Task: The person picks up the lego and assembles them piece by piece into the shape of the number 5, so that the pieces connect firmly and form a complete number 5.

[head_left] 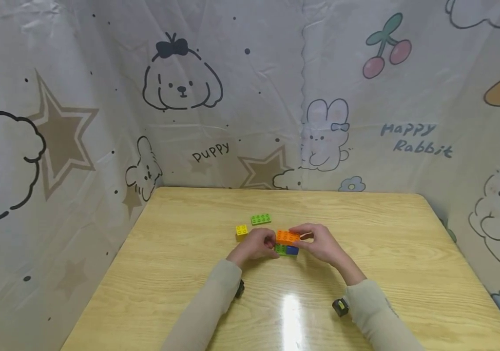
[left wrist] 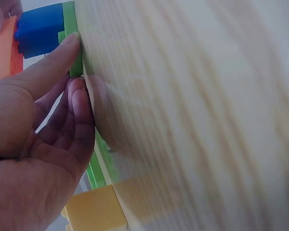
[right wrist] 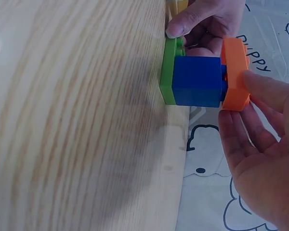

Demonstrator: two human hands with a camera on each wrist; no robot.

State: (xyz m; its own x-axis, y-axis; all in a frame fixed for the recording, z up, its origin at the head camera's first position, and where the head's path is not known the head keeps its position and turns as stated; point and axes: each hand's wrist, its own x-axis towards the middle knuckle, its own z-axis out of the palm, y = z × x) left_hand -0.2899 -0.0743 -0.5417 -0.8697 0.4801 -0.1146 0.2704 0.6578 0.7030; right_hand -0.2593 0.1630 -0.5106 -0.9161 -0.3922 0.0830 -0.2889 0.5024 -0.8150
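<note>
A green plate (head_left: 280, 250) lies flat on the table with a blue brick (right wrist: 197, 81) standing on one end of it; bare green studs show beside the brick. My left hand (head_left: 259, 243) grips the plate's other end, thumb (left wrist: 62, 53) on its near side and fingers curled behind. Over the blue brick sits an orange brick (head_left: 287, 237), its underside against the blue studs in the right wrist view; whether it is fully seated I cannot tell. My right hand (head_left: 321, 243) pinches the orange brick (right wrist: 235, 77) between thumb and fingers.
A yellow brick (head_left: 241, 232) stands just left of and behind my left hand, and a second green plate (head_left: 260, 219) lies farther back on the wooden table (head_left: 188, 273). A patterned cloth (head_left: 232, 97) hangs behind the table and along its sides.
</note>
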